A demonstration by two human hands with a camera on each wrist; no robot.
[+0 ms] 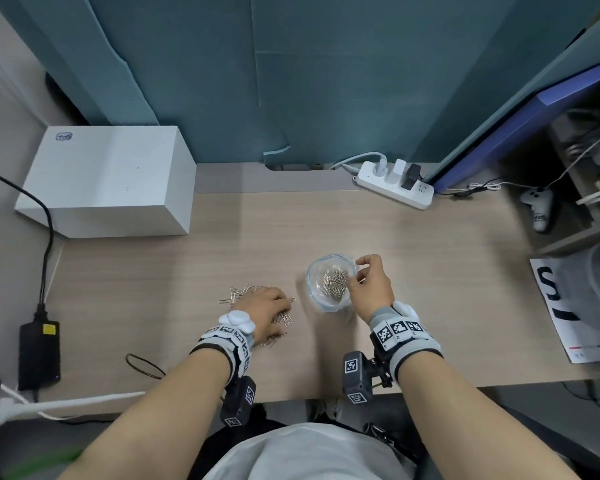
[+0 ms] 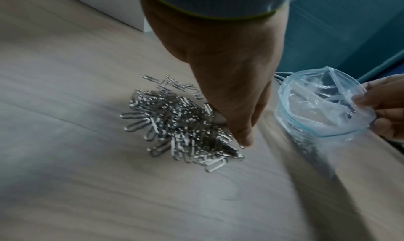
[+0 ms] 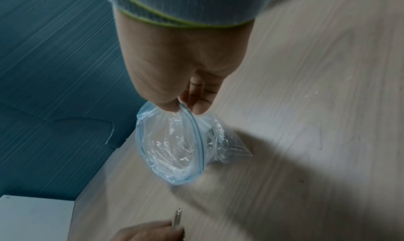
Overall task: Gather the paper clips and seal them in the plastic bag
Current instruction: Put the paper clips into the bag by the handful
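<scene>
The left hand (image 2: 223, 68) reaches down onto a heap of silver paper clips (image 2: 174, 123) on the wooden desk (image 2: 87, 193). Just right of the heap, fingers (image 2: 384, 104) pinch the open zip bag (image 2: 323, 104).

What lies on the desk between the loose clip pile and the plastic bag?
Only bare desk. In the head view nothing sits in the narrow strip between the pile under the left hand and the bag.

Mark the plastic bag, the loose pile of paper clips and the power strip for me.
plastic bag (image 3: 153, 141): right wrist view, on its clear side wall below the zip rim.
pile of paper clips (image 2: 174, 123): left wrist view, middle of the heap.
power strip (image 1: 395, 185): head view, on its white top face.
</scene>
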